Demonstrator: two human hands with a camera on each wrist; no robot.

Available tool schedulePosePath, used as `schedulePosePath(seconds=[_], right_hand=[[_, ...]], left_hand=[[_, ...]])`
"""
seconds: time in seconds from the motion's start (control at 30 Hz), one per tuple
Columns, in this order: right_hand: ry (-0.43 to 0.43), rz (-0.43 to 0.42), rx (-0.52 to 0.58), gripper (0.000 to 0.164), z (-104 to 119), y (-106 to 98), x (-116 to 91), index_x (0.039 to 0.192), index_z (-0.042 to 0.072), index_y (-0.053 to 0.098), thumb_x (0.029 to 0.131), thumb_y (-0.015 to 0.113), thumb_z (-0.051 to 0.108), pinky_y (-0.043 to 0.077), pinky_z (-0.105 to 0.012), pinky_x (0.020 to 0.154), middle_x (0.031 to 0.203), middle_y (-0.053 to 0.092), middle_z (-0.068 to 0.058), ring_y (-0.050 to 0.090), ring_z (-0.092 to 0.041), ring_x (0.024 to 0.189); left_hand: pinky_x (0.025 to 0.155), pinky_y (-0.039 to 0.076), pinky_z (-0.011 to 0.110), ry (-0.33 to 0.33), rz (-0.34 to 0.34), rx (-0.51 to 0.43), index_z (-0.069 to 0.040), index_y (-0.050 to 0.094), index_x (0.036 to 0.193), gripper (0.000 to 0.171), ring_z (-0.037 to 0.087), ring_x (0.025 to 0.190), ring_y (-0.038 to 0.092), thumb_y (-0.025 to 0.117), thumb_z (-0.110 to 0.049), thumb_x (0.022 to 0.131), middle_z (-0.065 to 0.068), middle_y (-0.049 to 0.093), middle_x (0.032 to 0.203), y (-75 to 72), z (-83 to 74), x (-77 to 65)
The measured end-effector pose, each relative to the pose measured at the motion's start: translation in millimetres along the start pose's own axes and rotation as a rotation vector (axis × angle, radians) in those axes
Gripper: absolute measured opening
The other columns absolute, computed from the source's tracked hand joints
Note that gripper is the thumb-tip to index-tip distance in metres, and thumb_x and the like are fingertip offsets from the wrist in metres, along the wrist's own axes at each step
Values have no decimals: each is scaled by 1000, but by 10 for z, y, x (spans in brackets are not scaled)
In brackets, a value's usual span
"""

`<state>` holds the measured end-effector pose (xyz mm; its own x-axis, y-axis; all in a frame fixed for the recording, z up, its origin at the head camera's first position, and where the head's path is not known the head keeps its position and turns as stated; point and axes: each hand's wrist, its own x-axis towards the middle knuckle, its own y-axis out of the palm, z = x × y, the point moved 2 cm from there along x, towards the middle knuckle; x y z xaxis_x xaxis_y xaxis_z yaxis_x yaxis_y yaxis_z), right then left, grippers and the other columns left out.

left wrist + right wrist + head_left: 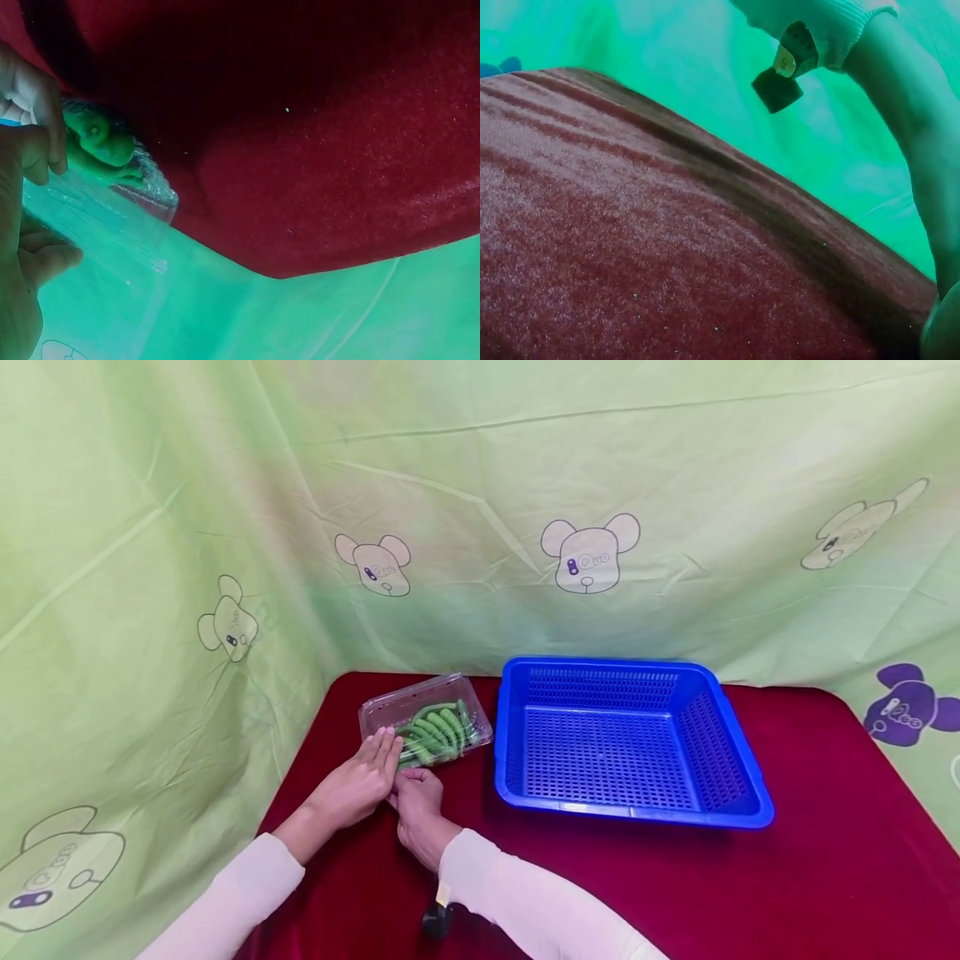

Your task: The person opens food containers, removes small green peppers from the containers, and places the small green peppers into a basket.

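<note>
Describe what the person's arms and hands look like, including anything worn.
The left sleeve and right sleeve are long and whitish. The left hand and right hand show no gloves. By the right cuff, the head view shows a small black object with a pale tag.

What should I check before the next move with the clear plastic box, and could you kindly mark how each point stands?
1. Green pieces inside the clear plastic box: ok.
2. Contents fully visible from the head view: not ok; the left hand covers part of the box's near side.
3. Right hand close to the box: ok, beside the left hand at the near edge.
4. Firm grip by either hand: cannot tell; the fingers partly hide where they meet the plastic.
5. Lid loose or fastened: cannot tell; the plastic is see-through.
6. Blue basket open side up: ok, right of the box on the red cloth.
</note>
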<state>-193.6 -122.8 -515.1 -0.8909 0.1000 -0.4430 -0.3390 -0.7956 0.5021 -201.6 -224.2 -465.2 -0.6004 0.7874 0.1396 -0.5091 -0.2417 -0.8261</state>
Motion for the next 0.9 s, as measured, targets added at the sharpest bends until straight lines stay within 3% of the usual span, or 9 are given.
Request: schedulePosePath(seconds=[0.23,0.6,0.77,0.9], right_hand=[[5,2,0,17,-1,-9,-5,87,0,57,83,71,-10,57,-22,57,73,60,-4,63,-9,60],[13,-28,12,18,-17,-8,3,81,5,57,82,68,-8,52,-19,53,67,59,0,59,-7,56],[18,-27,1,20,17,-14,21,79,6,56,81,67,-10,52,-19,52,68,57,0,58,-7,56],[13,-8,35,22,31,-14,44,80,5,53,79,66,-13,55,-20,55,70,57,-2,61,-7,59]], left_hand=[[109,51,47,-17,22,-74,17,54,134,59,42,133,58,75,0,81,34,60,136,-39,0,9],[107,53,44,4,25,48,15,55,134,71,39,130,61,83,-16,76,31,63,133,-13,-28,3],[108,52,43,-24,-6,27,16,55,132,60,39,128,62,78,-8,82,32,64,132,-41,-30,27],[106,53,44,-51,-46,-33,13,55,108,29,42,125,64,70,3,85,36,63,130,-47,-22,42]])
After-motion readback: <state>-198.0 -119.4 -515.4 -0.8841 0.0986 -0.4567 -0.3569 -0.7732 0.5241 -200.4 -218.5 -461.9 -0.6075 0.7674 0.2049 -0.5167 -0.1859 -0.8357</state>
